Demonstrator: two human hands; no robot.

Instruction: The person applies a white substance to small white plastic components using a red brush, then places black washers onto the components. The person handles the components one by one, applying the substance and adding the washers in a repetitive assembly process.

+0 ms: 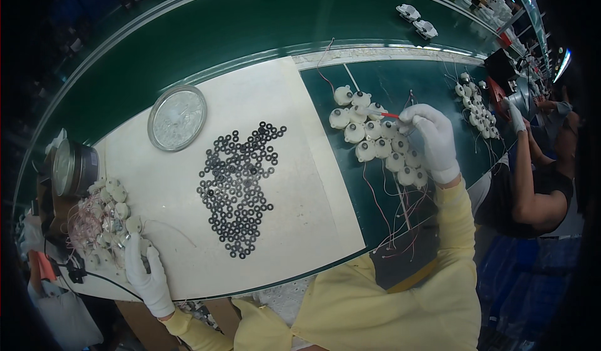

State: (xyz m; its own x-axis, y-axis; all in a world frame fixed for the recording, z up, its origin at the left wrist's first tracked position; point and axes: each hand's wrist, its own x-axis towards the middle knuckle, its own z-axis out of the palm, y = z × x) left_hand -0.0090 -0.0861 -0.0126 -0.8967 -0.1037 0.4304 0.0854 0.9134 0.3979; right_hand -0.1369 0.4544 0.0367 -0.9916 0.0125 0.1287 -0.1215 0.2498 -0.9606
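Note:
My right hand [432, 139], in a white glove, pinches a thin red-shafted tool [389, 115] whose pale end points left over a cluster of small round white motors [374, 129]. Each motor has a dark hub on top, and thin wires trail from the group towards me. I cannot make out exactly what the tool's tip touches. At the left, my gloved left hand [149, 277] reaches to a heaped pile of similar white motors [113, 210] with tangled wires. Its fingers are stretched and apart, the tips beside a motor [134, 224] at the pile's edge.
Many small black rings [241, 182] lie spread on the white board [307, 194]. Behind them is a round metal dish [177, 118] with clear, shiny content. A round tin [75, 168] stands at left. A co-worker's gloved hand [514, 116] is near another motor cluster [476, 107] at right.

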